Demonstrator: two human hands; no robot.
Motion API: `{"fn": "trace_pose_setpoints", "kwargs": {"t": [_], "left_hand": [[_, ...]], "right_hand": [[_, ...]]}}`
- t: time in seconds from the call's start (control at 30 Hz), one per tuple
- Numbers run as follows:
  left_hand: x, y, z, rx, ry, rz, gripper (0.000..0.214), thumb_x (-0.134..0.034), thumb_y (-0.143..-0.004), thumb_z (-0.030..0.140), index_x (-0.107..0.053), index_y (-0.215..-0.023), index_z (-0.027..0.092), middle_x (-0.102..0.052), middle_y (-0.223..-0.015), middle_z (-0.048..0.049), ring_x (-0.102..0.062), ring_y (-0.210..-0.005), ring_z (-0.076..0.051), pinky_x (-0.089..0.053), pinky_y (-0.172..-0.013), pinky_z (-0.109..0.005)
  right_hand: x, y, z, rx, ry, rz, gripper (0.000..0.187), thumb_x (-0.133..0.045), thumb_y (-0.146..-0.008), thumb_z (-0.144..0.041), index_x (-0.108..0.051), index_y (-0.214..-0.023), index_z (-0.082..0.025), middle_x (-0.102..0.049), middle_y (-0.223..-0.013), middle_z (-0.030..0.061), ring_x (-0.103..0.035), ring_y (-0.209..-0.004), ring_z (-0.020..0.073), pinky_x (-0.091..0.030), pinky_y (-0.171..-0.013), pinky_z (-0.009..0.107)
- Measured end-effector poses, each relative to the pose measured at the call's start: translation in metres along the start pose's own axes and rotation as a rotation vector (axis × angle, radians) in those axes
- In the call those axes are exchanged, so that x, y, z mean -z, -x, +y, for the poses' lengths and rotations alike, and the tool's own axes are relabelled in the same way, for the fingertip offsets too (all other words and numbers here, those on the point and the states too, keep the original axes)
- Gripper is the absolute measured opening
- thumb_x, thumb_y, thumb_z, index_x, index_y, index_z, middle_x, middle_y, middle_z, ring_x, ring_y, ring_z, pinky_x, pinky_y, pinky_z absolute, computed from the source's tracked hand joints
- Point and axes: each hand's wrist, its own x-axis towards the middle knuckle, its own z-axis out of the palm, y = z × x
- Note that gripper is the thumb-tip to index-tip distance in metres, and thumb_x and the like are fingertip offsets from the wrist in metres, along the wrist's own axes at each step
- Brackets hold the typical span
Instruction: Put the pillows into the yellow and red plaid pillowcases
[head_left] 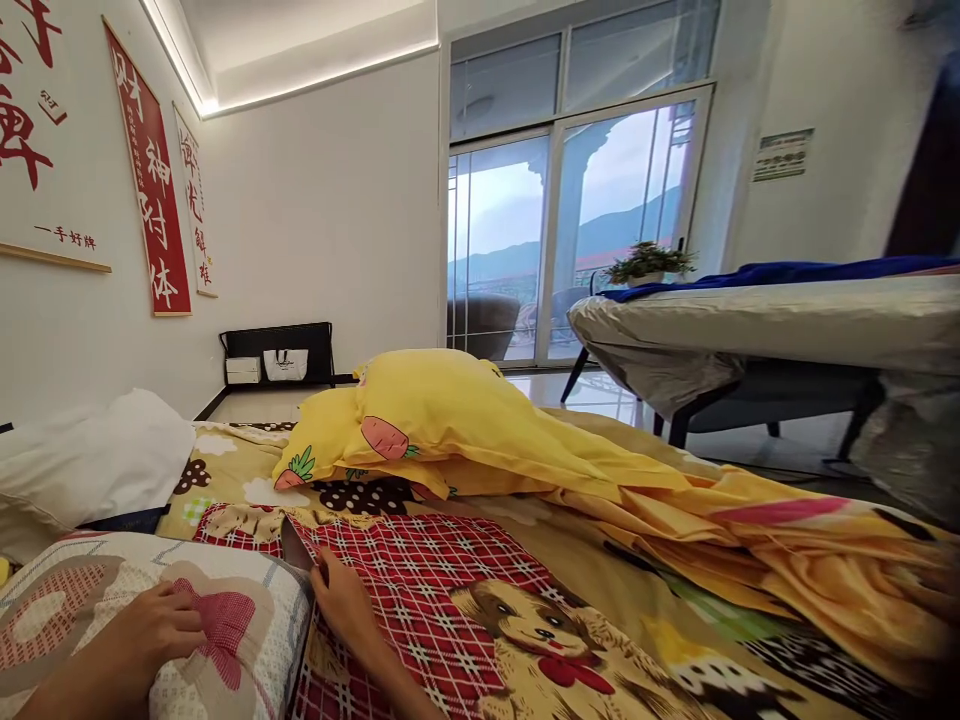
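Observation:
My left hand (150,640) presses on a plump white pillow (255,590) with a pink bow print, its fingers curled into the fabric. A red plaid pillowcase (427,560) with a puppy picture lies flat to the right of that pillow. At its upper left edge my right hand (341,600) is closed, with thumb and fingers pinching the cloth beside the pillow's end. A greyish inner side of the cloth shows just beyond those fingertips. The exact grip of the left fingers is partly hidden in the pillow's folds.
Yellow carrot-print pillows (450,400) are piled behind, trailing into a crumpled yellow cloth (750,530). A white pillow (112,450) lies at left. All rest on a brown patterned sheet (600,580). A covered table (750,320) with chairs stands at right, near glass doors (495,250).

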Motion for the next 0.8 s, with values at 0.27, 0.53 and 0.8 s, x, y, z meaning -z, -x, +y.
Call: {"fn": "trace_pose_setpoints", "kwargs": {"t": [0.27, 0.53, 0.8], "left_hand": [[0.020, -0.054, -0.014, -0.057, -0.248, 0.162, 0.020, -0.043, -0.088, 0.012, -0.061, -0.081, 0.019, -0.063, -0.080, -0.0044, -0.052, -0.079, -0.019, -0.038, -0.074, -0.034], [-0.062, -0.061, 0.001, -0.166, -0.220, -0.039, 0.014, -0.055, -0.086, 0.025, -0.060, -0.074, 0.019, -0.064, -0.074, -0.0010, -0.056, -0.078, -0.019, -0.040, -0.076, -0.035], [-0.054, -0.055, 0.019, 0.055, -0.122, -0.110, 0.095, -0.061, -0.058, 0.008, -0.025, -0.143, 0.030, -0.030, -0.149, -0.0112, -0.031, -0.132, -0.035, -0.025, -0.106, -0.054]], "right_hand": [[0.002, 0.001, -0.007, 0.182, -0.364, -0.049, 0.006, -0.044, -0.072, -0.018, -0.050, -0.071, -0.018, -0.059, -0.068, 0.0024, -0.052, -0.065, 0.0166, -0.036, -0.061, 0.025], [0.012, 0.000, 0.005, 0.050, -0.450, 0.110, 0.011, -0.041, -0.071, -0.024, -0.051, -0.070, -0.019, -0.059, -0.068, 0.0039, -0.053, -0.066, 0.0187, -0.040, -0.063, 0.028], [0.018, 0.040, -0.014, 0.127, -0.367, -0.030, 0.033, -0.044, -0.078, -0.021, -0.056, -0.108, -0.014, -0.066, -0.096, 0.0094, -0.061, -0.088, 0.0208, -0.044, -0.079, 0.029]]}}
